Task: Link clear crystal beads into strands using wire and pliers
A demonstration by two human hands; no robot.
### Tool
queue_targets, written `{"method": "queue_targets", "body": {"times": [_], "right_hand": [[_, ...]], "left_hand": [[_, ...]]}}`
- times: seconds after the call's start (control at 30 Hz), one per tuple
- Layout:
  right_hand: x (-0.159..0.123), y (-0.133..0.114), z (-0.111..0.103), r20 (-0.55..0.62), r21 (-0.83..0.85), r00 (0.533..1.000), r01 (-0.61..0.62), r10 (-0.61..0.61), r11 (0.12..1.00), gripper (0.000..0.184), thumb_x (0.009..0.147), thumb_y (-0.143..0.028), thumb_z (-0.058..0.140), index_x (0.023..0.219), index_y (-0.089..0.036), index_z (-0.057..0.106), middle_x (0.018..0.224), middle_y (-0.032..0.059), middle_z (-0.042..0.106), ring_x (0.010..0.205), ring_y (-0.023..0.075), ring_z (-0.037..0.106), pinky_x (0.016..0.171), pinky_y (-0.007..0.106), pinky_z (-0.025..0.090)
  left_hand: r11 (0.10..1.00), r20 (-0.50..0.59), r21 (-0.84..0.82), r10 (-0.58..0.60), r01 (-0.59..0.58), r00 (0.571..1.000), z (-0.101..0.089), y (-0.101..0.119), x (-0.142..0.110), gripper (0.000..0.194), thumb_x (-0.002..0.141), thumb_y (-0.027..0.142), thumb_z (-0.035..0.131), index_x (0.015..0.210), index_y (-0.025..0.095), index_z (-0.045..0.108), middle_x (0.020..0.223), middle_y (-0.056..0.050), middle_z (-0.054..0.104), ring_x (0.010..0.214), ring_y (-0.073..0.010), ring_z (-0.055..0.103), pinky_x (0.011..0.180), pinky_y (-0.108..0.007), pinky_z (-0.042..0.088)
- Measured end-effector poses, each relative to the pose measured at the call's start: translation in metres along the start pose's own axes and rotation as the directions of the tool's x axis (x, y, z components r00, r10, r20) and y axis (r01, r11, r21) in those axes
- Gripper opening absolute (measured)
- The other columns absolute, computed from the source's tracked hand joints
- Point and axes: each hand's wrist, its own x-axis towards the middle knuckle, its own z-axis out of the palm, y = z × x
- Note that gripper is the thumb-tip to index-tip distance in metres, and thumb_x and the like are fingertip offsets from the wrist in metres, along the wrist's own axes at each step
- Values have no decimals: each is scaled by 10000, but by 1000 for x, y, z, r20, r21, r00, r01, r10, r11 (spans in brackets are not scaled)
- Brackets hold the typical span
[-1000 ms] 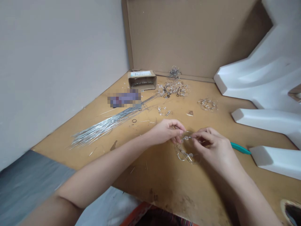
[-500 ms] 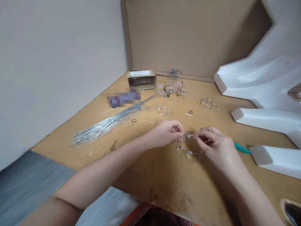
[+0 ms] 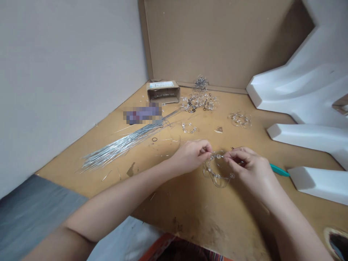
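Note:
A strand of clear crystal beads linked by wire hangs in a loop just above the brown table. My left hand pinches its left end with the fingertips closed. My right hand pinches the strand's right end, fingers curled. A teal-handled tool pokes out from behind the right hand; whether that hand holds it is hidden.
A bundle of thin silver wires lies at the left. A small cardboard box, heaps of beads and rings and a bead cluster sit farther back. White foam blocks line the right; a cardboard sheet stands behind.
My hands have drawn slightly apart, stretching the top of the bead strand between them. The hanging loop has swung a little to the right.

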Motion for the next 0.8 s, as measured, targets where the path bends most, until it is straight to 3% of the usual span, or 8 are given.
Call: {"method": "queue_targets", "body": {"times": [0.23, 0.47, 0.57, 0.7, 0.8], "right_hand": [[0, -1, -1, -16, 24, 1000, 13, -13, 1000, 120, 769, -260, 541, 749, -221, 653, 764, 25, 602, 657, 145, 576, 583, 263, 429], [1, -2, 2, -46, 48, 998, -29, 31, 998, 113, 752, -260, 550, 735, -215, 653, 749, 23, 608, 676, 147, 589, 580, 254, 434], [1, -4, 3, -51, 50, 998, -35, 38, 998, 117, 748, -266, 551, 731, -214, 655, 743, 21, 609, 649, 140, 584, 556, 248, 430], [0, -8, 4, -89, 46, 996, -19, 23, 999, 117, 739, -263, 555, 710, -211, 655, 693, 15, 594, 581, 127, 561, 518, 243, 420], [0, -10, 4, -114, 23, 993, 7, -5, 1000, 104, 733, -245, 555, 695, -214, 646, 673, 8, 587, 551, 121, 547, 508, 244, 414]], "left_hand": [[994, -55, -108, -6, 0, 998, 5, -6, 2, 25, 777, 201, 517, 788, 189, 536, 765, 8, 652, 685, -100, 587, 622, -204, 439], [999, -244, 43, 36, -26, 969, 17, 2, -4, 69, 755, 158, 525, 711, 185, 571, 743, 12, 611, 665, -97, 528, 623, -210, 412], [990, -294, -140, -18, -25, 956, 22, 2, -4, 60, 759, 177, 532, 713, 175, 571, 727, 12, 596, 661, -91, 530, 618, -201, 422], [895, -249, -438, -210, 83, 946, 26, -1, -2, 69, 741, 225, 573, 721, 161, 558, 645, 21, 579, 589, -83, 532, 556, -192, 430], [862, -248, -498, -248, 97, 936, 26, -3, -1, 87, 722, 232, 598, 717, 158, 552, 646, 21, 585, 586, -80, 536, 553, -191, 435]]}}
